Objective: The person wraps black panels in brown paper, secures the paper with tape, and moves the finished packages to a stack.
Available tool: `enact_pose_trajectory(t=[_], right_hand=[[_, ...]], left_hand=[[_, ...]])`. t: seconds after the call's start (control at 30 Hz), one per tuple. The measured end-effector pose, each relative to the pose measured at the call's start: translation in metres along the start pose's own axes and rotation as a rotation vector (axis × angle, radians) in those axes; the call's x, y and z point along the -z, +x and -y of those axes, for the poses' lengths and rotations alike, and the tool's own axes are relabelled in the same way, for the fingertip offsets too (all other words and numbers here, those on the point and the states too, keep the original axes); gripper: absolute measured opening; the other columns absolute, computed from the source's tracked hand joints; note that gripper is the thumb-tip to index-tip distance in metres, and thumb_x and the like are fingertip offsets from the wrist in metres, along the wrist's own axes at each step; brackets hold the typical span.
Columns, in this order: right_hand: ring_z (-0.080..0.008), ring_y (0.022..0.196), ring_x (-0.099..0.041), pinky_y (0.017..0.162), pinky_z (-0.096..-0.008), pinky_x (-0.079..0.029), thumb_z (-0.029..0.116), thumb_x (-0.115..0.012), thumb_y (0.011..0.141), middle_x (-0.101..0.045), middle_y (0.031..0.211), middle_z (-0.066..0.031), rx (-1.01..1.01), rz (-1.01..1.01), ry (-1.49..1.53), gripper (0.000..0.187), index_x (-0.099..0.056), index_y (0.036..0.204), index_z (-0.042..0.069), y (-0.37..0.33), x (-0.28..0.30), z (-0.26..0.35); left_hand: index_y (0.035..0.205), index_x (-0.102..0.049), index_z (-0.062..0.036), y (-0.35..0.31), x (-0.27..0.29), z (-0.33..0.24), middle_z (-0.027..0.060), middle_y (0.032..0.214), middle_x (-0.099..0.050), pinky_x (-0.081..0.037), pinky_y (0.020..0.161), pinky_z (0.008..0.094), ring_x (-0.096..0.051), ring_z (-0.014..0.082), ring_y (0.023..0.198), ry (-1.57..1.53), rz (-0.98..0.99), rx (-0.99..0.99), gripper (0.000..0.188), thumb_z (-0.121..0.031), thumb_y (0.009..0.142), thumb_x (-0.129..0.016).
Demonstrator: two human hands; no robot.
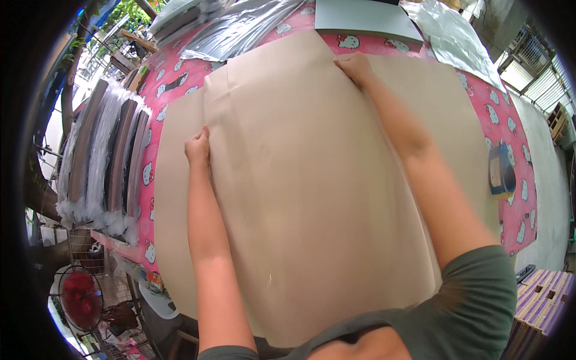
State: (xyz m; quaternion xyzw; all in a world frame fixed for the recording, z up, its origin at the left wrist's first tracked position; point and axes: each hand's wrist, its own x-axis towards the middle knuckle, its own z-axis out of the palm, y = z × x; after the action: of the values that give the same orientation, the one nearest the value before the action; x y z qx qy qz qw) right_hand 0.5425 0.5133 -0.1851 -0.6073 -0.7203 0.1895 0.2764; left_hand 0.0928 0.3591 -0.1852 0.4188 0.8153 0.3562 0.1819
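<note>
A large beige sheet (312, 180), like heavy paper, spreads in front of me with a crease running along its left side. Under it, a wider beige sheet (438, 120) shows on both sides. My left hand (197, 147) is closed at the left edge of the upper sheet, thumb upward. Farther off, my right hand (356, 69) pinches that sheet's far right edge, with the arm stretched across it. The upper sheet bulges slightly and its near end reaches my body.
The table has a pink patterned cover (516, 198). Plastic-wrapped brown bundles (108, 156) stand at its left edge. A blue cup-like container (501, 170) is at right. Grey plastic film (240, 30) and a white flat board (366, 21) lie at the back. A red fan (81, 297) stands lower left.
</note>
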Motion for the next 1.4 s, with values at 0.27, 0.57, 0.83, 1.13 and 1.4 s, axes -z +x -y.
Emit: enact_pose_trajectory(t=[0.27,0.57,0.83,1.13,1.4], right_hand=[[-0.0306,0.138,-0.009,0.11,-0.047,-0.008,0.041,-0.072,0.064,-0.014,0.148,-0.0135,-0.012,0.637,0.232,0.105,-0.01,0.144,0.011,-0.426,0.151,0.003],[-0.0333,0.134,-0.023,0.103,-0.062,-0.01,0.035,-0.058,0.079,-0.03,0.141,-0.0163,-0.16,-0.083,-0.556,0.077,-0.022,0.14,0.005,-0.56,0.118,0.017],[-0.0311,0.13,-0.028,0.106,-0.0539,-0.016,0.043,-0.048,0.087,-0.031,0.141,-0.0116,-0.241,-0.175,-0.451,0.062,-0.031,0.137,0.01,-0.533,-0.001,0.087],[-0.0283,0.118,-0.044,0.098,-0.0417,-0.034,0.029,-0.068,0.077,-0.049,0.126,-0.017,0.104,-0.01,0.233,0.054,-0.051,0.121,0.003,-0.623,-0.09,0.284],[-0.0269,0.124,-0.039,0.102,-0.0396,-0.033,0.02,-0.067,0.078,-0.04,0.133,-0.0152,0.033,0.391,-0.123,0.061,-0.039,0.13,0.003,-0.536,-0.059,0.22]], left_hand=[[0.144,-0.01,-0.0104,-0.303,0.095,0.028,0.0157,0.15,0.0,-0.001,0.099,0.068,0.002,0.0356,0.138,0.773,0.645,-0.66,0.073,-0.046,0.089,-0.041],[0.144,-0.016,-0.0234,-0.287,0.062,-0.019,0.0039,0.151,-0.01,-0.001,0.104,0.0613,-0.004,0.0304,0.138,0.745,0.536,-0.944,0.069,-0.057,0.087,-0.036],[0.143,-0.02,-0.0261,-0.299,0.069,-0.024,-0.0002,0.15,-0.011,0.001,0.107,0.056,-0.004,0.0328,0.138,0.712,0.574,-0.973,0.068,-0.06,0.085,-0.033],[0.141,-0.026,-0.0226,-0.292,0.087,0.015,0.0018,0.149,-0.016,-0.005,0.11,0.0456,-0.009,0.0255,0.138,0.46,0.908,-1.316,0.072,-0.059,0.082,-0.046],[0.125,-0.051,-0.0157,-0.327,0.132,0.068,0.0051,0.136,-0.044,-0.02,0.108,0.0424,-0.033,0.0234,0.131,0.162,0.637,-1.382,0.078,-0.02,0.052,-0.078]])
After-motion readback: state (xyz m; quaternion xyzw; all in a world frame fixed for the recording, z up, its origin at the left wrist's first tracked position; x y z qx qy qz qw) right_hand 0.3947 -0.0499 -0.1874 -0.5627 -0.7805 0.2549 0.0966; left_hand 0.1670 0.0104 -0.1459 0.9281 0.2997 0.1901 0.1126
